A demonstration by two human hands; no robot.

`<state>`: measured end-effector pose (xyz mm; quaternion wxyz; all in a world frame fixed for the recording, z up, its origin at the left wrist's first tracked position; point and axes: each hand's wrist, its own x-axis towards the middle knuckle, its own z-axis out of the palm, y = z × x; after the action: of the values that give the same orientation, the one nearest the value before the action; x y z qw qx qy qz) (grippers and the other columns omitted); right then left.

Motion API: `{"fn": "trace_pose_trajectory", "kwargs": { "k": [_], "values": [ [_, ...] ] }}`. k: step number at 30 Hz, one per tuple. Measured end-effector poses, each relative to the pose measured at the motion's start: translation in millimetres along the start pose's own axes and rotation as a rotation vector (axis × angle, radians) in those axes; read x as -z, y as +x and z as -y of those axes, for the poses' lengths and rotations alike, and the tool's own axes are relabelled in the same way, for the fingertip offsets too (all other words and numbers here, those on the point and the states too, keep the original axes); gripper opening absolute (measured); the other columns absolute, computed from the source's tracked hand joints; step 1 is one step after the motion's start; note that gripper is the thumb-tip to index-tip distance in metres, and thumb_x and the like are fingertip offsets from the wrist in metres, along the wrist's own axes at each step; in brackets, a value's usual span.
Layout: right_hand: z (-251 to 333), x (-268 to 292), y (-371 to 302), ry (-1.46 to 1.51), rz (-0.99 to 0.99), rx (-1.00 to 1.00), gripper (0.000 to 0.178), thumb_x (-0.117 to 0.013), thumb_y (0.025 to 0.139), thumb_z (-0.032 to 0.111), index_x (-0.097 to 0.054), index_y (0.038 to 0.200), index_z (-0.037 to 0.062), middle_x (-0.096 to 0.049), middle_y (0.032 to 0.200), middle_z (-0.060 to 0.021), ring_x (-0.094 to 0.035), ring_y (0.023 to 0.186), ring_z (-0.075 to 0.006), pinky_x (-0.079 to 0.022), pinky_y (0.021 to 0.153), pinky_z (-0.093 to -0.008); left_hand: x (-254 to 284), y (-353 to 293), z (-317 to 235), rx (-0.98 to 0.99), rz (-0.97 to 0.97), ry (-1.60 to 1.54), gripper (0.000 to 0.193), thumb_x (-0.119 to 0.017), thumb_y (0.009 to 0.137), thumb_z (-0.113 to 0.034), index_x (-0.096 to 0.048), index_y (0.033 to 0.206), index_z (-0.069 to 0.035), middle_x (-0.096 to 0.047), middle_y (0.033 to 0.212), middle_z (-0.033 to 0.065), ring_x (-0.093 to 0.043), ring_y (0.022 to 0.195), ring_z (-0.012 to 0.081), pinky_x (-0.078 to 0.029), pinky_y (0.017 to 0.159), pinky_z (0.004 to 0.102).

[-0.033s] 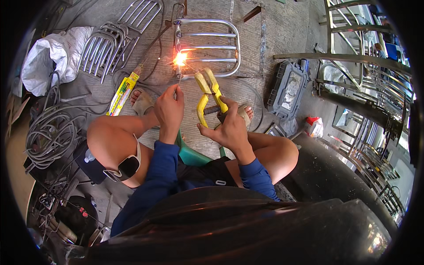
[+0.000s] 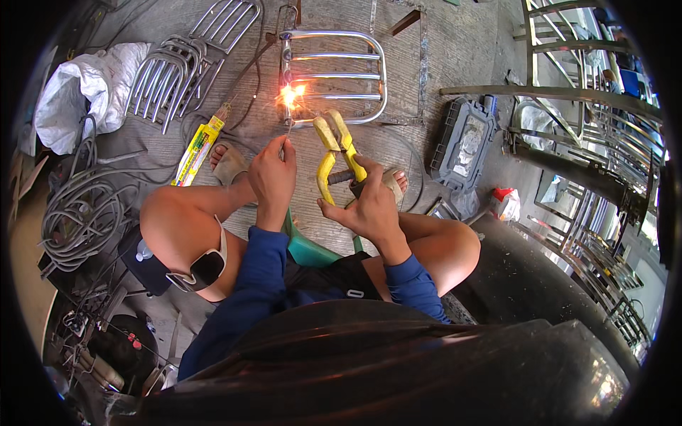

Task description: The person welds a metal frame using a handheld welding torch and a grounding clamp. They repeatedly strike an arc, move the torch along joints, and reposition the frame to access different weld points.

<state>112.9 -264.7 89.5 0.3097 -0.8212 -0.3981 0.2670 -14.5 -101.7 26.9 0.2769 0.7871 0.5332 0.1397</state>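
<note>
My left hand (image 2: 273, 177) is closed, thumb and finger pinching a thin metal rod (image 2: 289, 129) that points up toward the welding spot. In my right hand (image 2: 371, 209) is a yellow electrode holder (image 2: 331, 160), its jaws toward the metalwork and my thumb stretched out to the left. A bright arc with sparks (image 2: 290, 96) burns on the left upright of a shiny tubular metal rack (image 2: 383, 71) lying on the floor. Glare hides the joint itself, and the electrode between the jaws and the arc is hard to make out.
More tubular racks (image 2: 160, 82) and a white sack (image 2: 74, 106) lie at the far left. Beside my left foot is a yellow electrode packet (image 2: 199, 150); coiled cable (image 2: 82, 220) lies left of it. Rightward are a grey toolbox (image 2: 462, 142) and metal frames (image 2: 554, 92). Dark glasses (image 2: 206, 268) rest on my left thigh.
The arc's glow and sparks have changed shape slightly, spreading a little more to the right. Both hands and the rack look unmoved.
</note>
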Motion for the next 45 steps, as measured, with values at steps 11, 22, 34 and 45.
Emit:
{"fn": "trace_pose_trajectory", "kwargs": {
  "k": [11, 22, 34, 45],
  "values": [
    [-0.2, -1.5, -0.1, -0.031, -0.055, 0.022, 0.099, -0.092, 0.072, 0.052, -0.047, 0.144, 0.0015, -0.076, 0.1, -0.0204, -0.079, 0.086, -0.0366, -0.063, 0.073, -0.046, -2.9, -2.3, 5.6, -0.036, -0.028, -0.017, 0.022, -0.069, 0.101, -0.021, -0.079, 0.112, -0.005, -0.079, 0.099, 0.0212, -0.076, 0.089, 0.0433, -0.059, 0.077, 0.0509],
    [1.3, 3.2, 0.7, -0.032, 0.057, -0.039, 0.107, -0.095, 0.072, 0.055, -0.042, 0.142, -0.0068, -0.071, 0.114, -0.0294, -0.078, 0.091, -0.0405, -0.063, 0.078, -0.0458, -0.5, -2.1, 1.5, -0.028, -0.025, -0.018, 0.021, -0.069, 0.1, -0.02, -0.079, 0.11, -0.005, -0.079, 0.097, 0.0217, -0.076, 0.088, 0.0433, -0.059, 0.076, 0.0506],
    [0.8, -1.6, 0.3, -0.017, 0.027, -0.075, 0.1, -0.092, 0.072, 0.056, -0.047, 0.146, 0.0061, -0.075, 0.089, -0.013, -0.079, 0.08, -0.0307, -0.062, 0.07, -0.0442, 2.1, -8.8, 11.8, -0.044, 0.061, 0.053, 0.027, -0.065, 0.104, -0.027, -0.078, 0.116, -0.006, -0.079, 0.105, 0.0218, -0.076, 0.097, 0.0417, -0.06, 0.085, 0.0485],
    [-5.1, -5.9, 0.7, -0.022, 0.008, -0.016, 0.098, -0.091, 0.075, 0.054, -0.045, 0.146, 0.0039, -0.074, 0.092, -0.0169, -0.077, 0.074, -0.0325, -0.062, 0.064, -0.0445, 2.3, -0.9, 22.7, -0.185, -0.108, 0.004, 0.028, -0.065, 0.104, -0.024, -0.076, 0.12, -0.003, -0.079, 0.105, 0.0216, -0.076, 0.098, 0.0412, -0.058, 0.089, 0.0495]
  ]
}}
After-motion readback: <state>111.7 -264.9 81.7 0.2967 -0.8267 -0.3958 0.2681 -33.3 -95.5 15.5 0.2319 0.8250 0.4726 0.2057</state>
